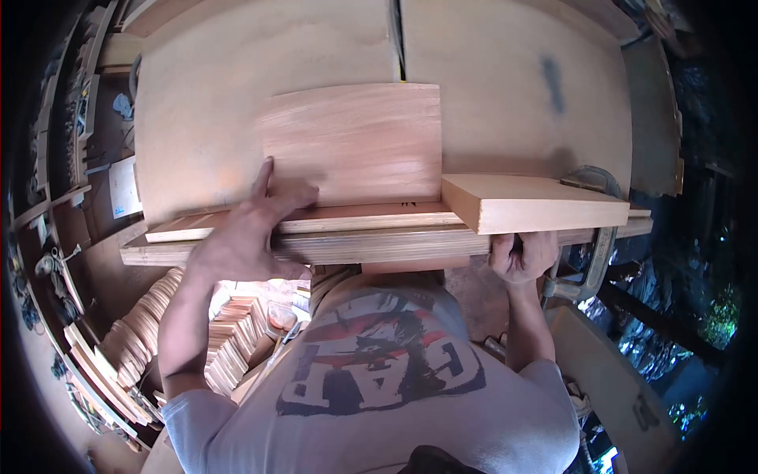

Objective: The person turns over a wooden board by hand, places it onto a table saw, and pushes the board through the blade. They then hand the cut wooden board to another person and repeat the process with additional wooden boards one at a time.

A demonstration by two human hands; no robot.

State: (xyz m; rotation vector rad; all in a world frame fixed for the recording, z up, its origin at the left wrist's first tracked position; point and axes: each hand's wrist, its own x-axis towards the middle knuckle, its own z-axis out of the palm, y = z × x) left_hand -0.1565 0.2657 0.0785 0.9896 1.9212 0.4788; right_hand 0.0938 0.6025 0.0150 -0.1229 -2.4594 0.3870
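Note:
A thin reddish wooden panel (355, 146) lies flat on the bench top, its near edge against a wooden strip (371, 219) along the front. My left hand (249, 233) is spread over the strip, index finger at the panel's left edge, another finger on or just above its near left corner. Its thumb hangs in front of the bench edge. A thick pale wooden block (545, 207) sits at the panel's right and overhangs the front. Below the block, my right hand (525, 254) has its fingers curled at the bench edge; anything inside them is hidden.
A metal C-clamp (591, 265) grips the bench's right front. Two large boards form the bench top (513, 87), with a dark gap between them. Stacked wooden pieces (237, 344) and curved wooden pieces (146, 324) stand at lower left. Shelves line the left side.

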